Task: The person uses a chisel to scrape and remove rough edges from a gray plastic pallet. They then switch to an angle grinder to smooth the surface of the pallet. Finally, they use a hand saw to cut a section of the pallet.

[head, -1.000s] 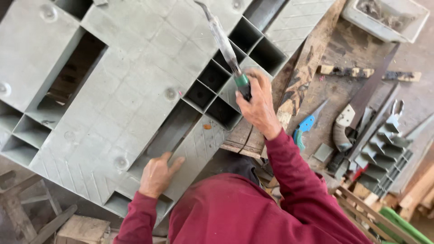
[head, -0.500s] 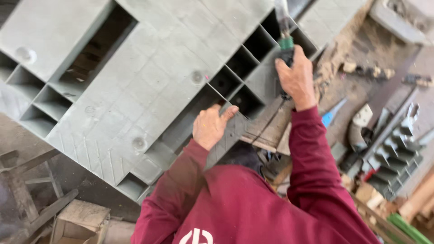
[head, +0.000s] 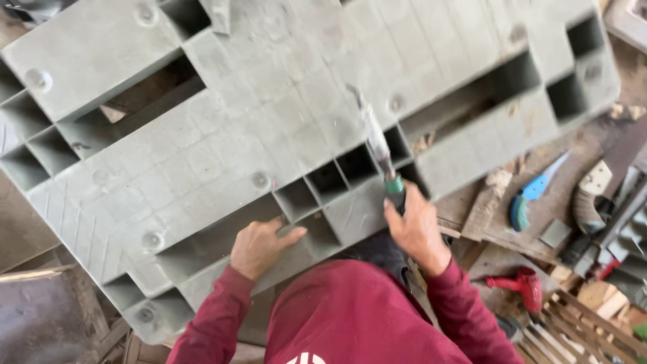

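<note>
Workshop: right hand grips tool over pallet.

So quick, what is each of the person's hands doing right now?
Left hand: open, resting on the grey plastic pallet beside its square openings.
Right hand: closed around the green-collared handle of a long tool whose tip meets the pallet.

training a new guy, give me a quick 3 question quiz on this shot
1. True or false: the right hand grips a long tool with a green collar.
2. What does the left hand rest on? A) saw B) grey pallet C) red tool
3. The blue-handled saw lies to which side of the right hand?

Key: 1 true; 2 B; 3 its right, on the bench.
</note>
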